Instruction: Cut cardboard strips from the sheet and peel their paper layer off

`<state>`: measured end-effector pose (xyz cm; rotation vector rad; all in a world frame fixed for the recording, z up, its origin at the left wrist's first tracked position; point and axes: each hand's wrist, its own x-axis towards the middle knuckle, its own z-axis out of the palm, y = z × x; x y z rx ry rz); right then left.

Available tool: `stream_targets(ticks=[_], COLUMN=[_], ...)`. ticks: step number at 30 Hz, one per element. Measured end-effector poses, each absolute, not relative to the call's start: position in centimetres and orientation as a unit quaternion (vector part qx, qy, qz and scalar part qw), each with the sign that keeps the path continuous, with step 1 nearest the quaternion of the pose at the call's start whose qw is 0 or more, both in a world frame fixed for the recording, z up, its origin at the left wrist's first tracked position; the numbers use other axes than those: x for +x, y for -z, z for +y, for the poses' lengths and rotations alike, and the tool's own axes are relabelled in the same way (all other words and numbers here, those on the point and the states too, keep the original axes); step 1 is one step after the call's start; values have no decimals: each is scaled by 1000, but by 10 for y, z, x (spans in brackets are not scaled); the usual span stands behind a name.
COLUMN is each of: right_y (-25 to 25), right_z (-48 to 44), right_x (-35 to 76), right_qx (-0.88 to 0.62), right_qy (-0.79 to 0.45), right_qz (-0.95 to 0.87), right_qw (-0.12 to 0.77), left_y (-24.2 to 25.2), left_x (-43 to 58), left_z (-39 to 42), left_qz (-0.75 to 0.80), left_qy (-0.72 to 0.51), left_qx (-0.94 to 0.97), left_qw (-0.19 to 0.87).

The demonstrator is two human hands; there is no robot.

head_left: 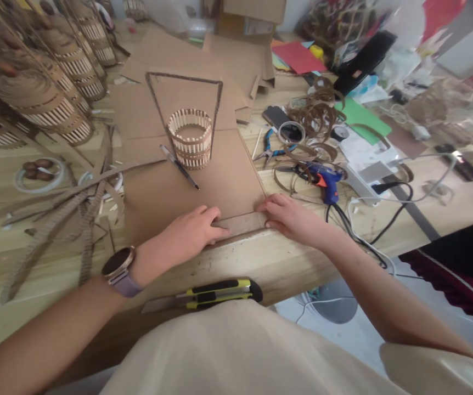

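My left hand (pixel 193 230) and my right hand (pixel 288 218) hold the two ends of a short cardboard strip (pixel 242 224) at the near edge of a cardboard sheet (pixel 228 175). Fingers and thumbs pinch it from both sides. On the sheet, beyond my hands, stands a small round basket (pixel 190 144) of pale sticks and brown bands, with a tall angular handle frame. A pen (pixel 181 169) lies beside it at the left. Close to my body a yellow and black utility knife (pixel 220 293) rests with its blade pointing left.
Loose cardboard strips (pixel 90 203) sprawl at the left, near a white ring with brown balls (pixel 39 173). Several lantern-like stick models (pixel 47 104) stand behind. To the right are pliers (pixel 270 149), a blue glue gun (pixel 325 178), cables (pixel 354 236) and coiled strips (pixel 316 109).
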<state>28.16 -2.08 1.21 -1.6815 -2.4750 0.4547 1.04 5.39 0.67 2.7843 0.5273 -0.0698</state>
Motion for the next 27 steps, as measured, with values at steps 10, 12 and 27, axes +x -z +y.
stream_targets(ticks=[10, 12, 27], right_y=[-2, 8, -44], right_z=[-57, -57, -65], right_x=[163, 156, 235], right_qx=[-372, -358, -490], right_qy=[-179, -158, -260], right_qz=[-911, -920, -832], right_qw=[14, 7, -28], left_y=[-13, -12, -7], left_x=[12, 12, 9], left_z=[67, 68, 77], left_qz=[186, 189, 160], left_qy=[54, 58, 47], left_qx=[944, 944, 941], left_qw=[266, 264, 293])
